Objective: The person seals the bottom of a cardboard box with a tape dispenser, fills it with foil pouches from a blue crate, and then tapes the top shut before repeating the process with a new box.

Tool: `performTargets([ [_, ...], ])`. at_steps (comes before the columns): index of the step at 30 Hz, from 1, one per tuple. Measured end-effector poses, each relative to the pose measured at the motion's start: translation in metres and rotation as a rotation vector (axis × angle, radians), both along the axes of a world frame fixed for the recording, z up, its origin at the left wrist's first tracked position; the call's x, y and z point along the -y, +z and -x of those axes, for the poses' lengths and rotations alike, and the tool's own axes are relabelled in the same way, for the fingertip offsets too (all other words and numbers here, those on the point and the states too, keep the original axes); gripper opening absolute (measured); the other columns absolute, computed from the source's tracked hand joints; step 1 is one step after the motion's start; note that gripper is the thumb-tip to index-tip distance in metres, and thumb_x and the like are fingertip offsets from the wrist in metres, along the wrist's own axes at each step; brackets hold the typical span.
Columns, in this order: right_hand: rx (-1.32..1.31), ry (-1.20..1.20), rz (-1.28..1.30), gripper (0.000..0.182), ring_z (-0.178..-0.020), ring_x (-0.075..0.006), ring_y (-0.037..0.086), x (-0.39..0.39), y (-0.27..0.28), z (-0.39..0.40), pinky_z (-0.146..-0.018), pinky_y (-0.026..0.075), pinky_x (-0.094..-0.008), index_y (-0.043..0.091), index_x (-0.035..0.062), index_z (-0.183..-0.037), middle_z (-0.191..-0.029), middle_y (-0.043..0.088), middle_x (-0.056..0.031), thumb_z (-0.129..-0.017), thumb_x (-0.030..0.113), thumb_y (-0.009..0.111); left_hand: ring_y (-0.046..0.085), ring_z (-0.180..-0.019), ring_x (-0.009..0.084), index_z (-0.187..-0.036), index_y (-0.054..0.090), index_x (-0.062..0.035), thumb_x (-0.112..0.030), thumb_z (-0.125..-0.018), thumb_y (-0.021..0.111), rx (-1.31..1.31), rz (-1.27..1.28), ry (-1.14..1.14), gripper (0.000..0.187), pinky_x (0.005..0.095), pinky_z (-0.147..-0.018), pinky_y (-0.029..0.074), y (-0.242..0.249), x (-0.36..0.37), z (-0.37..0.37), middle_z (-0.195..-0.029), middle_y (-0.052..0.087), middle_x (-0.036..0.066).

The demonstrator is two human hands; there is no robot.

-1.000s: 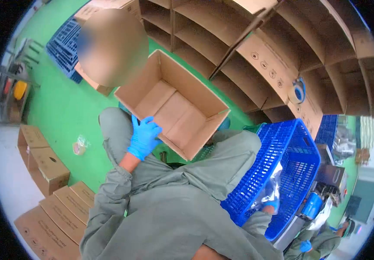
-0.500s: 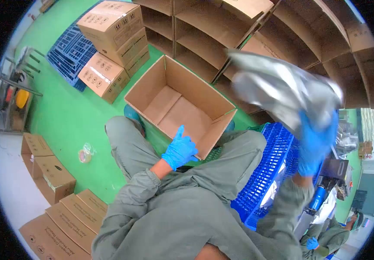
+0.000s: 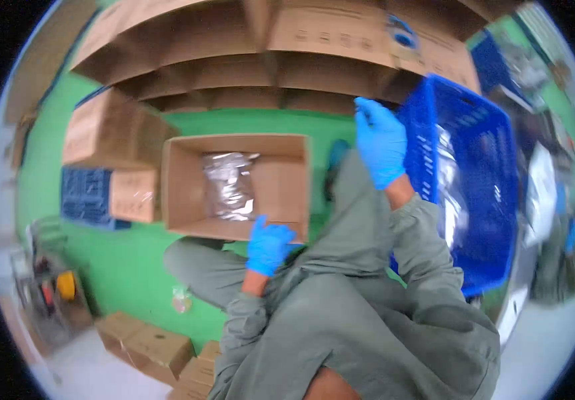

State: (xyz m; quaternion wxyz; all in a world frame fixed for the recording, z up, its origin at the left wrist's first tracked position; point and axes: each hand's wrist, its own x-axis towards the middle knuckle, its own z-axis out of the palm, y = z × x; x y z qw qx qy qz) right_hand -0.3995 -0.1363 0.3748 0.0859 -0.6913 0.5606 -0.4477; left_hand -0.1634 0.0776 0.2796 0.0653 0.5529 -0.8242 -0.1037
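A cardboard box (image 3: 281, 193) with its top open lies before my crossed legs. One silvery foil pouch (image 3: 229, 187) lies flat on its bottom, left of the middle. My left hand (image 3: 269, 248), in a blue glove, grips the near rim, its index finger reaching over the edge. To the right of the box, my gloved right hand (image 3: 381, 143) is raised with nothing in it, thumb and fingers apart. It is close to the left wall of a blue plastic crate (image 3: 477, 267), in which more silvery pouches (image 3: 449, 187) lie.
Cardboard boxes (image 3: 117, 130) stand at the left beside a blue pallet (image 3: 86, 197). Open cartons (image 3: 234, 73) form rows across the back. A tape roll (image 3: 181, 300) lies on the green floor. Another person (image 3: 567, 260) is blurred at the far right.
The silvery pouch, earlier in my right hand, is now inside the box and let go. My right hand has emptied. The view has turned; my left hand stays at the box rim.
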Motion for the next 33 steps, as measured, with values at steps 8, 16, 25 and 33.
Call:
performTargets([
  [8, 0.373, -1.194, 0.273, 0.026, -0.079, -0.0212, 0.065, -0.14, 0.001, 0.338, -0.075, 0.051, -0.0343, 0.069, -0.0043, -0.096, -0.09, 0.071, -0.0161, -0.092, 0.02, 0.061, 0.063, -0.083, 0.0251, -0.092, 0.075, -0.0184, -0.032, -0.069, 0.078, -0.118, 0.026, -0.099, 0.027, 0.0506, -0.104, 0.039, 0.0, -0.001, -0.026, -0.085, 0.067, 0.003],
  [16, 1.259, -1.003, -0.619, 0.052, -0.096, -0.029, 0.06, -0.213, -0.194, 0.476, -0.081, 0.048, -0.0469, 0.065, 0.0066, -0.11, -0.108, 0.066, -0.0098, -0.089, 0.053, 0.056, 0.063, -0.087, 0.0244, -0.09, 0.075, -0.0173, -0.032, -0.065, 0.082, -0.133, -0.05, -0.066, 0.03, 0.05, -0.104, 0.038, 0.013, 0.008, -0.021, -0.086, 0.067, 0.003],
  [25, 1.34, -0.572, -0.892, 0.05, -0.105, -0.0283, 0.06, -0.164, -0.194, 0.432, -0.085, 0.049, -0.0488, 0.059, 0.0088, -0.128, -0.122, 0.064, -0.0115, -0.096, 0.046, 0.048, 0.063, -0.082, 0.0249, -0.08, 0.074, -0.0193, -0.042, -0.073, 0.071, -0.052, -0.024, 0.004, 0.025, 0.0457, -0.097, 0.041, 0.017, 0.003, -0.015, -0.077, 0.066, 0.002],
  [33, -0.403, -0.687, -0.141, 0.047, -0.091, -0.0347, 0.065, -0.066, 0.024, 0.326, -0.079, 0.051, -0.0452, 0.065, -0.0078, -0.111, -0.109, 0.068, -0.0243, -0.081, 0.028, 0.073, 0.062, -0.083, 0.0258, -0.087, 0.069, -0.0139, -0.059, -0.076, 0.068, -0.229, 0.113, 0.072, 0.047, 0.0469, -0.093, 0.042, 0.04, 0.0, 0.017, -0.08, 0.064, 0.007],
])
